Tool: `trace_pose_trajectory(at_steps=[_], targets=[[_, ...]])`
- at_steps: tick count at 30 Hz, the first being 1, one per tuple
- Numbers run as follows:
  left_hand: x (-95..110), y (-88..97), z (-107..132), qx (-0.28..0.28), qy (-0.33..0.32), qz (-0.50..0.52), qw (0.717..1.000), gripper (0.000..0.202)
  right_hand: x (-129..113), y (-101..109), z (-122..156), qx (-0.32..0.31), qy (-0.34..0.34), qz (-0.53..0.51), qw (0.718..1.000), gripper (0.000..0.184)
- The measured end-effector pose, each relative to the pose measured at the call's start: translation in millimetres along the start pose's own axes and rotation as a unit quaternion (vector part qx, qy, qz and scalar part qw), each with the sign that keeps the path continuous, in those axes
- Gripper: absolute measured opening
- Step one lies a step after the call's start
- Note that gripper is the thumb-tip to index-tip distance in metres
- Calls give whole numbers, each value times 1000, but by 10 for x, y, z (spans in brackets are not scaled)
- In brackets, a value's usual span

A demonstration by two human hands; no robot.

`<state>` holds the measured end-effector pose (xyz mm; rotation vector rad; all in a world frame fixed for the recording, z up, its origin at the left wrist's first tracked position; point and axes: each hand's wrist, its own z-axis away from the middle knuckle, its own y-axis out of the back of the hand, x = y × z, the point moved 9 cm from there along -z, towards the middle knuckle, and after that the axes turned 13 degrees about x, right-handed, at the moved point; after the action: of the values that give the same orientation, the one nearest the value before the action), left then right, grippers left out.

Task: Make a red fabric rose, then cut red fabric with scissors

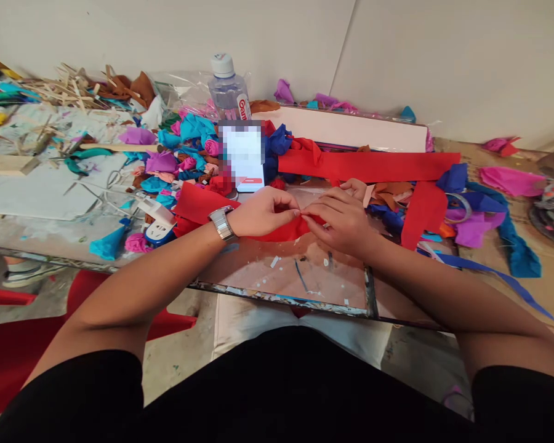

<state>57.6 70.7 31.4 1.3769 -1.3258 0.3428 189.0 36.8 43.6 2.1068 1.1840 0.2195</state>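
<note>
A red fabric strip (pixel 281 234) hangs between my two hands, low over the table's front part. My left hand (pixel 264 212), below a metal wristwatch, pinches the strip between thumb and fingers. From the other side, my right hand (pixel 339 218) closes its fingertips on the same strip, almost touching my left thumb. Part of the red fabric is hidden behind the fingers. More red fabric (pixel 198 206) lies by my left wrist. A long red strip (pixel 369 166) stretches along the table beyond my right hand.
A lit phone (pixel 242 157) stands upright before a water bottle (pixel 228 92). Coloured fabric rosettes (pixel 184 163) crowd its left. A white power strip (pixel 159 232), green-handled pliers (pixel 85 161) and wood sticks (pixel 78 89) lie farther left. A tape roll (pixel 464 209) sits among scraps at right.
</note>
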Motion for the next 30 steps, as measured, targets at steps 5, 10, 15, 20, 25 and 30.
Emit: trace_pose_trajectory(at_steps=[5,10,15,20,25,30], targets=[[18,6,12,5,-21,-21,1000,26,28,-23,30,0,-4,24,1000,18],[152,40,56,20,-90,-104,990,25,19,-44,23,-8,-19,38,999,16],[244,1,104,24,-158,-188,969,26,38,-78,8,-13,-53,23,998,10],[221,7,104,43,-174,-226,957,28,100,-74,9,-10,-91,-2,996,8],[178,40,76,42,-157,-200,966,31,73,-6,-12,10,-59,17,998,14],[181,39,71,30,-132,-174,975,32,64,-8,-16,17,-53,26,998,13]])
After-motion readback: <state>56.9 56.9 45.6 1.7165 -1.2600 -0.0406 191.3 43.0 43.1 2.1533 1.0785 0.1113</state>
